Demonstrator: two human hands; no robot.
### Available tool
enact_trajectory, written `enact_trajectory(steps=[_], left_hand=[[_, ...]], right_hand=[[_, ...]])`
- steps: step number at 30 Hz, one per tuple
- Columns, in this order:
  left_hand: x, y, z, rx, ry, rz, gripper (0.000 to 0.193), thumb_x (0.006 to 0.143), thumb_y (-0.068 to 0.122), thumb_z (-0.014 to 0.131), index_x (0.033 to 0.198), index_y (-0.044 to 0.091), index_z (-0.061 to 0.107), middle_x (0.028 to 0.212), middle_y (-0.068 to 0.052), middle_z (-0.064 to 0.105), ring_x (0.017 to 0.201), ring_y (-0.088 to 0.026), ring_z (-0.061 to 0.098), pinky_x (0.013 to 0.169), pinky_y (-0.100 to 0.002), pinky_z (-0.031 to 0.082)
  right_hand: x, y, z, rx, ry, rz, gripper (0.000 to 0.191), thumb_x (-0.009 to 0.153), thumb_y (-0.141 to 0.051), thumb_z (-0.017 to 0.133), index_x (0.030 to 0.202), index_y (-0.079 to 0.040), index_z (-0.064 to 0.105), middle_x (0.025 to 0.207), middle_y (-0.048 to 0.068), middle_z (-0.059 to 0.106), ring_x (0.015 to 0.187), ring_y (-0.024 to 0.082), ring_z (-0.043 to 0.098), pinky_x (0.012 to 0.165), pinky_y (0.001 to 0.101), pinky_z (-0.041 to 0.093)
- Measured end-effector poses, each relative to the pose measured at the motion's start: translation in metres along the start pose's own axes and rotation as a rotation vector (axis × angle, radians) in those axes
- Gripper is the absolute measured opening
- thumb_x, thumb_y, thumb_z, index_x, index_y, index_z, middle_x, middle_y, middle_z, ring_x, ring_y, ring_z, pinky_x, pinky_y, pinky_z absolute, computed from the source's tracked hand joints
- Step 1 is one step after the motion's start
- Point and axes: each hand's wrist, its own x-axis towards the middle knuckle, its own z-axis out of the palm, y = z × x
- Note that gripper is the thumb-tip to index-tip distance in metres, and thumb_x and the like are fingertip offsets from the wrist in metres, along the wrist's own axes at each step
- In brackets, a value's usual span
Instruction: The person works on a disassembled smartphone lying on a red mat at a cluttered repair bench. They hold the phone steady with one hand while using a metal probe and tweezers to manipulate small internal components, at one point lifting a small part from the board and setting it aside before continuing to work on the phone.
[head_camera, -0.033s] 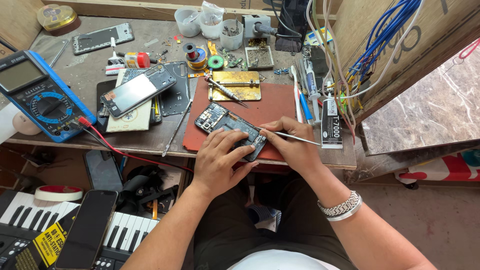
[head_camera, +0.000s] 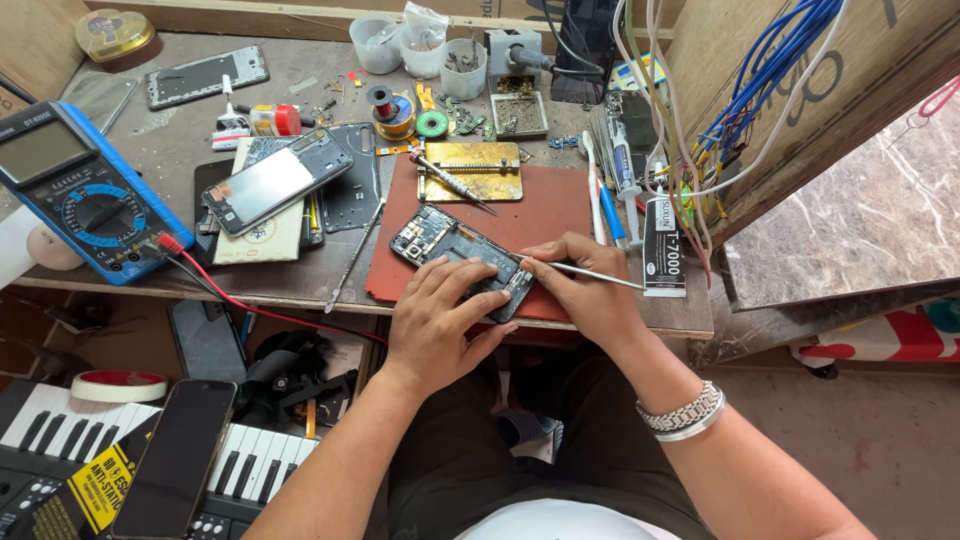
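An opened black phone (head_camera: 445, 245) with its circuit boards bare lies tilted on a red-brown work mat (head_camera: 545, 215) at the table's front edge. My left hand (head_camera: 440, 320) presses on its near end, fingers spread over the lower part and gripping it. My right hand (head_camera: 580, 290), with a metal bracelet on the wrist, pinches thin metal tweezers (head_camera: 600, 274) whose tips touch the phone's lower right corner.
A blue multimeter (head_camera: 75, 190) with a red lead sits at the left. Another phone (head_camera: 275, 180) lies on a book, a screwdriver (head_camera: 452, 182) on a brass plate, a glue tube (head_camera: 662, 245) at the right. Below the table are a keyboard (head_camera: 55, 430) and a tape roll (head_camera: 118, 385).
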Motion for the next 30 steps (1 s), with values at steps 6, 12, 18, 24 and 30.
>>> enact_trajectory(steps=[6, 12, 18, 24, 30], left_hand=[[-0.001, -0.001, -0.001, 0.001, 0.000, 0.007, 0.031, 0.087, 0.036, 0.078, 0.111, 0.017, 0.072, 0.130, -0.004, 0.064, 0.127, -0.026, 0.059, 0.114, -0.048, 0.041], [-0.001, -0.001, -0.001, 0.001, -0.003, 0.005, 0.031, 0.087, 0.036, 0.078, 0.111, 0.017, 0.073, 0.130, -0.003, 0.065, 0.127, -0.026, 0.059, 0.114, -0.048, 0.041], [-0.001, -0.001, -0.002, 0.001, 0.003, 0.003, 0.030, 0.087, 0.036, 0.079, 0.110, 0.017, 0.072, 0.131, -0.003, 0.065, 0.128, -0.026, 0.059, 0.114, -0.048, 0.041], [-0.001, -0.001, -0.002, 0.000, -0.002, -0.001, 0.030, 0.087, 0.036, 0.079, 0.110, 0.018, 0.073, 0.130, -0.003, 0.065, 0.128, -0.026, 0.059, 0.114, -0.048, 0.041], [-0.001, -0.001, -0.002, -0.003, -0.008, -0.008, 0.030, 0.087, 0.036, 0.079, 0.110, 0.018, 0.073, 0.131, -0.003, 0.065, 0.127, -0.026, 0.059, 0.114, -0.048, 0.041]], right_hand=[[-0.002, -0.007, -0.001, -0.023, 0.029, 0.034, 0.012, 0.088, -0.012, 0.079, 0.094, -0.002, 0.075, 0.095, 0.008, 0.080, 0.084, 0.010, 0.076, 0.074, 0.0255, 0.060], [-0.003, -0.009, 0.000, -0.028, 0.027, 0.035, 0.012, 0.088, -0.011, 0.079, 0.092, -0.001, 0.073, 0.097, 0.009, 0.081, 0.086, 0.012, 0.077, 0.075, 0.0257, 0.061], [-0.002, -0.005, 0.001, 0.009, 0.014, -0.015, 0.010, 0.089, -0.008, 0.078, 0.092, 0.000, 0.073, 0.099, 0.011, 0.080, 0.089, 0.013, 0.077, 0.078, 0.0271, 0.061], [-0.004, -0.006, 0.000, -0.008, 0.025, -0.007, 0.011, 0.088, -0.007, 0.078, 0.089, 0.001, 0.070, 0.100, 0.011, 0.081, 0.090, 0.013, 0.078, 0.079, 0.0270, 0.061], [-0.005, -0.012, -0.002, -0.053, 0.017, -0.052, 0.011, 0.086, -0.007, 0.078, 0.088, 0.000, 0.071, 0.100, 0.011, 0.080, 0.091, 0.014, 0.078, 0.079, 0.0272, 0.061]])
